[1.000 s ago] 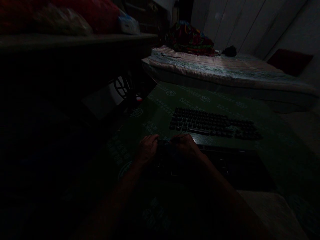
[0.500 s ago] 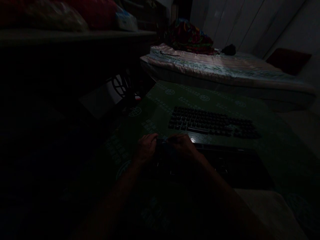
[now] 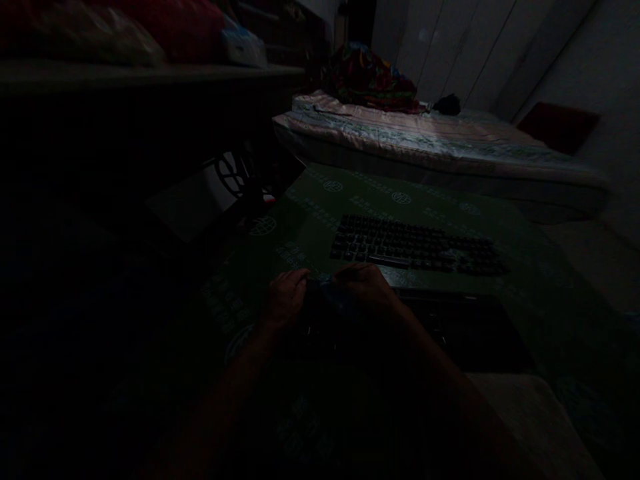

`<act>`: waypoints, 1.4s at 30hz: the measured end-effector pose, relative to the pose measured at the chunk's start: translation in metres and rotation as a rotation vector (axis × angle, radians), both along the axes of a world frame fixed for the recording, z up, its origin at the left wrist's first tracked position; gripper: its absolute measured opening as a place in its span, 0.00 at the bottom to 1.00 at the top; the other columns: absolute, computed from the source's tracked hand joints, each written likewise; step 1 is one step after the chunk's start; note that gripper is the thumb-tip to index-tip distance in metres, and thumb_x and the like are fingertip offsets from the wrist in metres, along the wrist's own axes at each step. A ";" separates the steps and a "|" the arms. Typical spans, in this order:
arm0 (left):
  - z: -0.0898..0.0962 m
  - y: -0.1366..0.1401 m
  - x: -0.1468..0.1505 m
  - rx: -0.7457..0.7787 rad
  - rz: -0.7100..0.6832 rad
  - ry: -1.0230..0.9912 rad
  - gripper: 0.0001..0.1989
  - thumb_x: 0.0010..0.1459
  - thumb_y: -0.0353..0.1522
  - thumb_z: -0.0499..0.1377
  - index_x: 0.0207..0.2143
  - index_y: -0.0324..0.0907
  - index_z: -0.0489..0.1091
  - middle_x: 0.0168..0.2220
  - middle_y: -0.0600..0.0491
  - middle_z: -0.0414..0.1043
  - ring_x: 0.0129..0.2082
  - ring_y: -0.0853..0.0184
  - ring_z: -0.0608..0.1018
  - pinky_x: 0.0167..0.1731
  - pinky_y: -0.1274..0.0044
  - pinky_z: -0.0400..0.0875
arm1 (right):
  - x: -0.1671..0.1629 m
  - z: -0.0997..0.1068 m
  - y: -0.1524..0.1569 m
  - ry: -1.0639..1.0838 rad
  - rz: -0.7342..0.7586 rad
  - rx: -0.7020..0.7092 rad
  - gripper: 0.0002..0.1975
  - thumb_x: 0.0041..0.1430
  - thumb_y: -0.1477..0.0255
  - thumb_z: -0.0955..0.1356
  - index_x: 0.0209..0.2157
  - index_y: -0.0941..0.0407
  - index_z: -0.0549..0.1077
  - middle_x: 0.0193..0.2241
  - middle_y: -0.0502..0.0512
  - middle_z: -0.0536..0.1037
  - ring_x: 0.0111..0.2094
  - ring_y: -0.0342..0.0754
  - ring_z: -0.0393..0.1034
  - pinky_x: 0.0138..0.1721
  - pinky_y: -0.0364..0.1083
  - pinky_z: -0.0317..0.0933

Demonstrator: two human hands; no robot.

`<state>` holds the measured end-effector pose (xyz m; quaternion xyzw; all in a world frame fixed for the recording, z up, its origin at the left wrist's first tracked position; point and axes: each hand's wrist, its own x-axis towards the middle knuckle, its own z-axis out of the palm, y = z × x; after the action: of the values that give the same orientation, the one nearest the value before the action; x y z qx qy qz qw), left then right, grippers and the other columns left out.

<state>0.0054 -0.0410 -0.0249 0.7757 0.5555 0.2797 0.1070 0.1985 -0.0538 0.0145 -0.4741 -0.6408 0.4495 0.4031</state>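
Observation:
A black keyboard base (image 3: pixel 480 327) lies in front of me in deep shadow, most of its keys off. At its far left part, my left hand (image 3: pixel 284 299) is closed on the edge. My right hand (image 3: pixel 367 287) is just beside it, fingers bent and pinched together over the same far edge. A dim bluish, cloth-like thing (image 3: pixel 341 301) hangs under the right fingers; the dark hides its outline. Beyond the base, loose black keycaps (image 3: pixel 385 241) lie set out in rows in the layout of a keyboard.
A green printed tabletop (image 3: pixel 310 207) bears all this. At the lower right is a pale cloth-like sheet or pad (image 3: pixel 530 407). Behind stands a bed (image 3: pixel 430 137) with a bundled patterned blanket (image 3: pixel 370 77). To the left, a shelf (image 3: pixel 200 79) holds plastic bags.
The whole view has shifted slightly, so things sit a little further left. Both hands stay at the same part of the keyboard base, with the right hand slightly changed in angle.

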 end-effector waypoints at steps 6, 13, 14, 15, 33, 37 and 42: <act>0.001 -0.001 0.002 -0.001 0.008 0.025 0.16 0.58 0.31 0.46 0.41 0.41 0.70 0.40 0.49 0.75 0.41 0.63 0.74 0.43 0.71 0.68 | 0.043 0.036 -0.006 0.027 -0.198 0.018 0.10 0.46 0.66 0.70 0.26 0.60 0.76 0.24 0.55 0.78 0.25 0.45 0.70 0.25 0.42 0.62; 0.004 -0.002 0.004 -0.010 -0.005 -0.004 0.16 0.58 0.31 0.46 0.42 0.39 0.70 0.41 0.48 0.75 0.41 0.62 0.74 0.45 0.70 0.68 | 0.046 0.024 0.004 -0.128 -0.108 0.011 0.10 0.46 0.66 0.69 0.24 0.60 0.76 0.23 0.54 0.77 0.24 0.45 0.69 0.23 0.41 0.59; 0.005 -0.003 0.004 -0.011 -0.011 -0.008 0.15 0.58 0.31 0.46 0.41 0.40 0.70 0.40 0.48 0.75 0.41 0.62 0.74 0.45 0.70 0.68 | 0.042 0.019 0.005 -0.130 -0.070 0.019 0.10 0.46 0.67 0.69 0.24 0.60 0.76 0.24 0.53 0.77 0.24 0.45 0.69 0.25 0.41 0.60; 0.005 -0.003 0.004 -0.012 -0.014 -0.009 0.15 0.58 0.31 0.46 0.41 0.40 0.70 0.40 0.48 0.75 0.41 0.62 0.74 0.45 0.70 0.68 | 0.037 0.014 0.005 -0.132 -0.029 0.024 0.10 0.46 0.67 0.68 0.24 0.60 0.76 0.25 0.53 0.78 0.25 0.45 0.70 0.26 0.42 0.61; 0.000 -0.002 0.004 -0.003 0.007 0.003 0.15 0.57 0.30 0.47 0.42 0.41 0.70 0.41 0.49 0.75 0.41 0.63 0.74 0.45 0.70 0.67 | 0.035 -0.012 -0.009 -0.132 -0.015 0.097 0.12 0.49 0.64 0.68 0.22 0.58 0.77 0.26 0.56 0.79 0.27 0.48 0.72 0.29 0.45 0.65; 0.001 -0.003 0.004 -0.017 0.010 0.001 0.14 0.57 0.30 0.48 0.41 0.41 0.70 0.39 0.49 0.75 0.41 0.63 0.74 0.44 0.70 0.68 | 0.031 -0.017 -0.010 -0.126 -0.048 0.126 0.11 0.50 0.65 0.68 0.24 0.57 0.78 0.28 0.57 0.80 0.30 0.49 0.73 0.32 0.46 0.66; 0.003 -0.005 0.004 -0.019 0.006 0.000 0.15 0.58 0.31 0.47 0.42 0.41 0.70 0.40 0.49 0.74 0.41 0.62 0.73 0.44 0.70 0.67 | 0.029 -0.018 -0.010 -0.132 0.021 0.131 0.10 0.51 0.67 0.67 0.23 0.57 0.78 0.28 0.57 0.80 0.30 0.49 0.74 0.32 0.45 0.66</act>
<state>0.0090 -0.0461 -0.0222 0.7729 0.5606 0.2747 0.1137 0.2278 -0.0635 -0.0037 -0.4686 -0.6989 0.3787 0.3854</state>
